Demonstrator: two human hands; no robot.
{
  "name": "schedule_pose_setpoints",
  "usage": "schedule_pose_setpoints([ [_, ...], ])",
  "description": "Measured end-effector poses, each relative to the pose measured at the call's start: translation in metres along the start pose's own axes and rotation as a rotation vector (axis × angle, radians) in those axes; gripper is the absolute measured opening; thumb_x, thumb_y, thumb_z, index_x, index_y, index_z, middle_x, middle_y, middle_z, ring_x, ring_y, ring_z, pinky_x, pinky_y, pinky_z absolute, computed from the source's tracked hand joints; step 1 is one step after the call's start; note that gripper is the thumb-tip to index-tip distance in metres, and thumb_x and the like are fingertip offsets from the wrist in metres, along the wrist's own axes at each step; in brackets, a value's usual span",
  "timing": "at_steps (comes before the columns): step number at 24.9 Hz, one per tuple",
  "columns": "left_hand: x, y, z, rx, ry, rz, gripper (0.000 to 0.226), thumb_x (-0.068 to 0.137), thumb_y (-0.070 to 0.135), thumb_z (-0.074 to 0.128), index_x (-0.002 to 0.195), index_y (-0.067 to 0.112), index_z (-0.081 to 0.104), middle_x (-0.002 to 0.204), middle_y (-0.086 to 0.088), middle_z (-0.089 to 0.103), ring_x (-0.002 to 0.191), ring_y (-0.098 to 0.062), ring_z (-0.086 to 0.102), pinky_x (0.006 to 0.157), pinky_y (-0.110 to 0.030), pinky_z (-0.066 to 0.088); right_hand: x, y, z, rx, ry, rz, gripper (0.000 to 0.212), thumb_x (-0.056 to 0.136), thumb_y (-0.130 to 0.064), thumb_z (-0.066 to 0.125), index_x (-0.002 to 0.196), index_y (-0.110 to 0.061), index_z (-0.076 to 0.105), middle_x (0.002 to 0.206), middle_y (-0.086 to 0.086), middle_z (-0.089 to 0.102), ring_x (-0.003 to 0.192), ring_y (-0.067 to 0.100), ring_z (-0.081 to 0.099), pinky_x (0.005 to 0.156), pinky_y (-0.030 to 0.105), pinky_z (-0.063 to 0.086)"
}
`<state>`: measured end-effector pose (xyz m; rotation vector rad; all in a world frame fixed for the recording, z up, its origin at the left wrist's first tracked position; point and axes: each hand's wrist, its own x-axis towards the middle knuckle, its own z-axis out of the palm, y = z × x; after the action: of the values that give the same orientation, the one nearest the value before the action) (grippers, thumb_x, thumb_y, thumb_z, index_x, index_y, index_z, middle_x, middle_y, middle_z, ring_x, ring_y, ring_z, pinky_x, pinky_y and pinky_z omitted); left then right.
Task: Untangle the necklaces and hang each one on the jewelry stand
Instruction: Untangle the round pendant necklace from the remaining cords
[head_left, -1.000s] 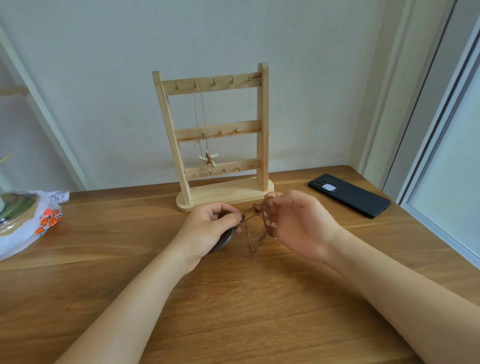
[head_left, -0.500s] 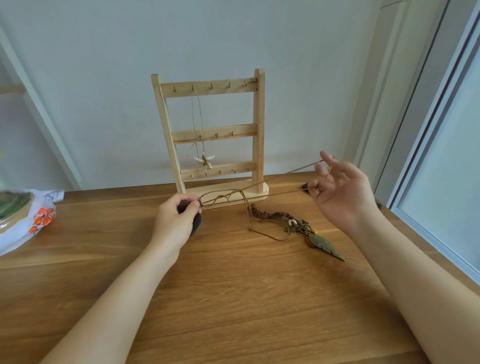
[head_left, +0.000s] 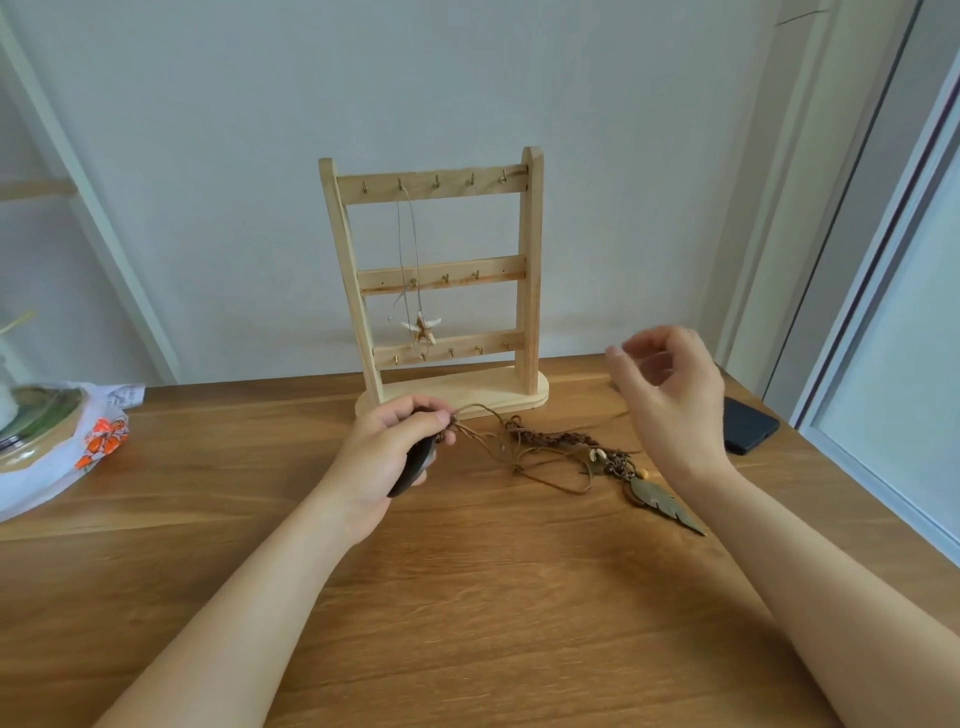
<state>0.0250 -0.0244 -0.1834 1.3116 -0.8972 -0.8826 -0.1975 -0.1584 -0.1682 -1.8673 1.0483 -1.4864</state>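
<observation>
The left hand (head_left: 400, 452) clamps a dark pendant (head_left: 413, 470) and its cord; the right hand (head_left: 670, 395) hovers with its fingers loosely apart, holding nothing. The feather necklace (head_left: 597, 457) lies on the desk (head_left: 467, 597) at the left hand's 3 o'clock, cords still crossed there. A hard pull could tighten the tangle, or drag it into the jewelry stand (head_left: 436, 280) at 12 o'clock

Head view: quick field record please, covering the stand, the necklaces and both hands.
stand: jewelry stand upright at the back of the table
hung: starfish necklace on a top-rail hook
left hand: grips dark pendant, pinches its cord
loose: feather necklace flat on table, cords bunched toward left hand
right hand: raised, fingers loosely curled, blurred, no cord visible in it
other: black phone far right; plastic bag far left
</observation>
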Motion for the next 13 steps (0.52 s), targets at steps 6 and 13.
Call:
schedule_pose_setpoints([
  [6,-0.009,0.004,0.006,0.079,-0.214,0.025,0.007,0.092,0.010,0.064,0.092,0.009,0.070,0.074,-0.007,0.062,0.054,-0.011,0.048,0.049,-0.019,0.034,-0.032,-0.006,0.028,-0.027,-0.726,-0.187,0.027,0.091,-0.023,0.072,0.118,-0.028,0.072,0.101,-0.014,0.074,0.101,0.003,0.065,0.093,0.024,0.049],
  [13,0.000,-0.004,0.001,0.196,0.319,0.076,0.012,0.091,0.014,0.070,0.089,0.024,0.076,0.088,-0.002,0.074,0.078,-0.014,0.064,0.065,-0.026,0.046,-0.012,-0.013,0.005,0.468,-0.673,0.304,0.031,0.096,-0.021,0.065,0.093,0.009,0.065,0.058,0.008,0.052,0.046,0.021,0.043,0.050,0.032,0.043],
])
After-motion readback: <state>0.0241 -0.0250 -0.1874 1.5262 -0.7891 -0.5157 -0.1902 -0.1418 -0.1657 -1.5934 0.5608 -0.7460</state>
